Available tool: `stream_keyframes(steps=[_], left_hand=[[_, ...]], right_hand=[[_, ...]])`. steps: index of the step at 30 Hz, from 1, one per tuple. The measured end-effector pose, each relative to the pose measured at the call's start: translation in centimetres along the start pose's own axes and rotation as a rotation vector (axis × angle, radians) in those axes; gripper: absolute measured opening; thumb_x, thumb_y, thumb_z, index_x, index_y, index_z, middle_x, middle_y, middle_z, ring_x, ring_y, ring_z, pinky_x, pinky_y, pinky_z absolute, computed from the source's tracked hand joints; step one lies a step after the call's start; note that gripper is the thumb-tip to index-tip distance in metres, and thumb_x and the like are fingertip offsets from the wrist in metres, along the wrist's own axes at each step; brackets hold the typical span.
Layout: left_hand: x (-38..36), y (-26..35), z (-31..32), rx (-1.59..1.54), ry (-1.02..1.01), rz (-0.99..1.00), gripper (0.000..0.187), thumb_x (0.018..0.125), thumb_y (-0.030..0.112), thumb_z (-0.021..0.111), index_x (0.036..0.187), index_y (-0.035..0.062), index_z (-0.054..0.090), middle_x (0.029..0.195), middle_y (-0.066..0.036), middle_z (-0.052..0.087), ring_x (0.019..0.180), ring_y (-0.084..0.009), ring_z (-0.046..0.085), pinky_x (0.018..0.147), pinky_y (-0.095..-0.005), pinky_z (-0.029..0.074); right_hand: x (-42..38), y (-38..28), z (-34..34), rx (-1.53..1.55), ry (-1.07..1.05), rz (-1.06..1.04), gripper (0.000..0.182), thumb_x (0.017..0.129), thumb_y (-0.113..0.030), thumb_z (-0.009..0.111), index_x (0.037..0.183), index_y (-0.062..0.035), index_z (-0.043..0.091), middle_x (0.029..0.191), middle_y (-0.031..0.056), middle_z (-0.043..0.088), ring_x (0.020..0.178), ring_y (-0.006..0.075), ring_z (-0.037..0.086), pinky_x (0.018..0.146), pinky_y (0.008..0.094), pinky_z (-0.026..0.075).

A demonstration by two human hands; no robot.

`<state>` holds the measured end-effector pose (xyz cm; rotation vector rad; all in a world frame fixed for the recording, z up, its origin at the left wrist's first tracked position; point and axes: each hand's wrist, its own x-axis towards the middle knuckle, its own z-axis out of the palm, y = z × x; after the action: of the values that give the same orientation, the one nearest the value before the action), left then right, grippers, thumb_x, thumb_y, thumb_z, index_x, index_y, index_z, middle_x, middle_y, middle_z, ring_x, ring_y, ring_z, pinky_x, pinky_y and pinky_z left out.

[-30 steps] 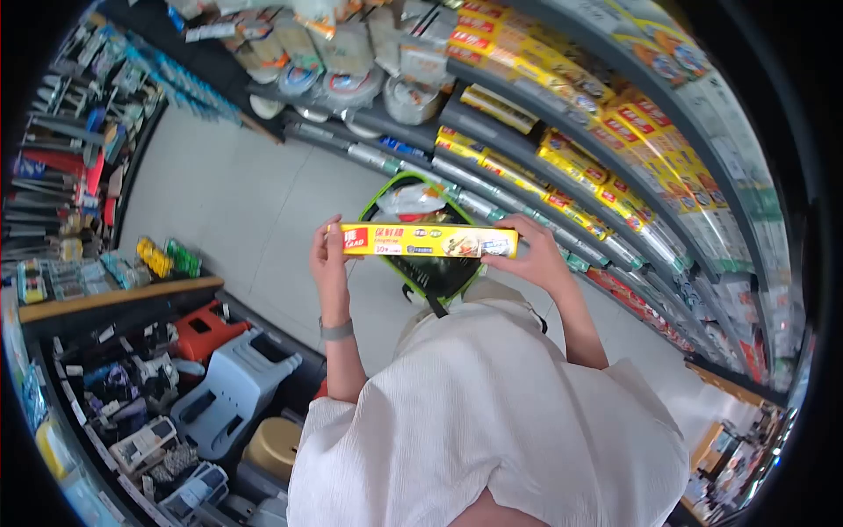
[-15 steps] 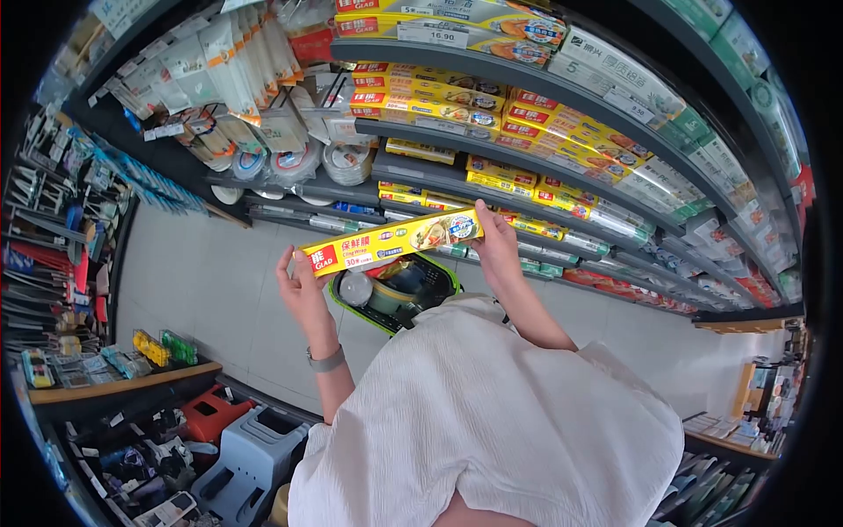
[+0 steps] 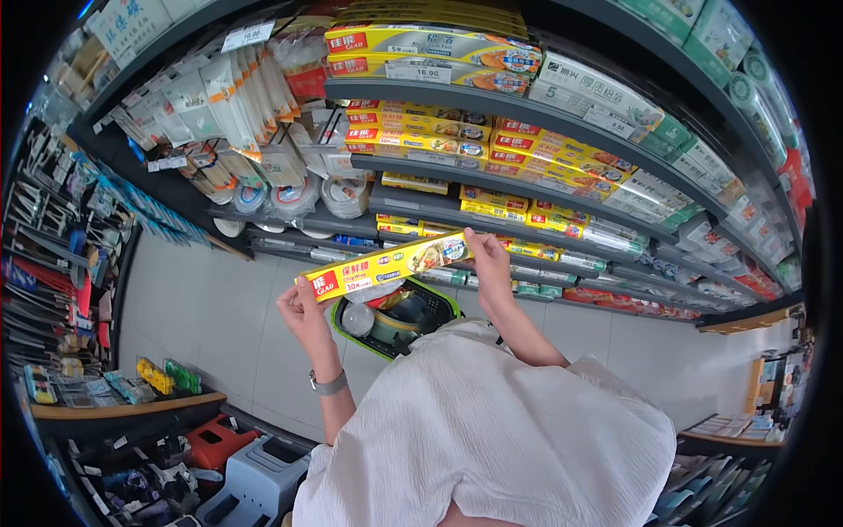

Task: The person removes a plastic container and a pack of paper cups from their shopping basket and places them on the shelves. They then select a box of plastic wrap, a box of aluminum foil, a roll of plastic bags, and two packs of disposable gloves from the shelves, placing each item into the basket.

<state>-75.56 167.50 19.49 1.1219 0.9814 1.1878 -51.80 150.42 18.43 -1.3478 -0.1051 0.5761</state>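
A long yellow cling wrap box (image 3: 386,265) is held up at mid-view, its right end higher than its left. My left hand (image 3: 305,318), with a watch at the wrist, grips the box's left end beside the red label. At the right end, my right hand (image 3: 492,268) pinches the box between thumb and fingers. Behind and below the box is a black basket with a green rim (image 3: 446,297), partly hidden by the box and my clothing. Inside it lie a round clear-lidded container (image 3: 357,319) and a green-grey bowl-like item (image 3: 391,329).
Shelves (image 3: 457,98) of yellow and white wrap boxes curve across the top and right. Hanging packets (image 3: 237,92) are at upper left. Knives and utensils line the far left. A grey-blue plastic stool (image 3: 255,474) and a red item (image 3: 215,441) stand at lower left.
The shelves, basket and floor displays sit lower in view, showing more of the upper shelf. The cling wrap box and both hands also appear slightly lower, with the grip unchanged.
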Motion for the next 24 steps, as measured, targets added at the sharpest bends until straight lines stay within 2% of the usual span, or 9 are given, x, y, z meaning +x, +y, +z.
stream_keyframes(steps=[4,9,11,13,16,17,19,24], left_hand=[[-0.1,0.3,0.3,0.004,-0.017,0.000,0.039,0.103,0.036,0.058,0.113,-0.0005,0.049,0.103,-0.018,0.064,0.091,-0.0226,0.070,0.074,-0.0362,0.065],[0.2,1.2,0.8,-0.072,-0.084,0.019,0.034,0.106,0.033,0.054,0.117,0.0008,0.049,0.112,-0.018,0.062,0.099,-0.0220,0.068,0.084,-0.0369,0.062],[0.5,1.2,1.0,-0.028,-0.114,0.098,0.031,0.107,0.028,0.051,0.121,0.0013,0.049,0.119,-0.014,0.060,0.108,-0.0195,0.064,0.091,-0.0354,0.058],[0.6,1.5,1.4,-0.025,-0.128,0.107,0.031,0.107,0.027,0.051,0.124,0.0015,0.049,0.123,-0.013,0.059,0.112,-0.0185,0.062,0.094,-0.0349,0.056],[0.6,2.4,2.4,-0.045,-0.147,0.118,0.032,0.107,0.025,0.052,0.129,0.0022,0.048,0.129,-0.012,0.056,0.117,-0.0175,0.058,0.097,-0.0347,0.053],[0.6,2.7,2.7,-0.071,-0.153,0.121,0.033,0.107,0.025,0.052,0.131,0.0026,0.048,0.130,-0.011,0.055,0.118,-0.0174,0.057,0.099,-0.0351,0.052],[0.8,2.9,3.0,-0.079,-0.157,0.128,0.033,0.107,0.025,0.053,0.131,0.0027,0.048,0.131,-0.011,0.055,0.119,-0.0172,0.057,0.099,-0.0350,0.052],[0.8,3.9,3.3,-0.143,-0.180,0.177,0.032,0.107,0.022,0.054,0.131,0.0020,0.050,0.130,-0.010,0.055,0.119,-0.0167,0.057,0.099,-0.0344,0.052]], right_hand=[[-0.5,-0.3,-0.3,-0.063,-0.002,-0.075,0.020,0.099,-0.027,0.067,0.093,-0.0083,0.065,0.092,-0.0024,0.065,0.086,0.0060,0.055,0.076,0.0257,0.042],[-1.8,-1.6,0.2,-0.082,0.029,-0.193,0.019,0.099,-0.021,0.066,0.107,-0.0026,0.068,0.094,-0.0007,0.065,0.090,0.0068,0.056,0.081,0.0247,0.044],[-2.1,-1.9,0.2,-0.095,0.049,-0.235,0.021,0.099,-0.017,0.066,0.112,0.0000,0.068,0.095,0.0007,0.064,0.092,0.0076,0.058,0.083,0.0248,0.045],[-2.1,-1.9,-0.1,-0.111,0.048,-0.305,0.026,0.100,-0.015,0.064,0.120,0.0023,0.067,0.107,0.0029,0.063,0.100,0.0089,0.057,0.088,0.0263,0.045],[-2.5,-2.7,-0.2,-0.132,0.037,-0.315,0.029,0.100,-0.015,0.063,0.123,0.0028,0.066,0.114,0.0033,0.060,0.103,0.0093,0.056,0.089,0.0254,0.044],[-2.7,-2.8,-0.1,-0.136,0.037,-0.314,0.029,0.100,-0.015,0.063,0.123,0.0028,0.066,0.114,0.0033,0.060,0.103,0.0093,0.056,0.089,0.0254,0.044],[-3.1,-2.9,0.0,-0.090,0.036,-0.349,0.035,0.099,-0.021,0.064,0.126,0.0031,0.065,0.111,0.0004,0.061,0.090,0.0084,0.051,0.082,0.0233,0.042],[-3.8,-3.3,0.1,-0.037,0.059,-0.375,0.036,0.100,-0.018,0.062,0.126,0.0074,0.063,0.112,0.0011,0.060,0.089,0.0094,0.052,0.084,0.0245,0.042]])
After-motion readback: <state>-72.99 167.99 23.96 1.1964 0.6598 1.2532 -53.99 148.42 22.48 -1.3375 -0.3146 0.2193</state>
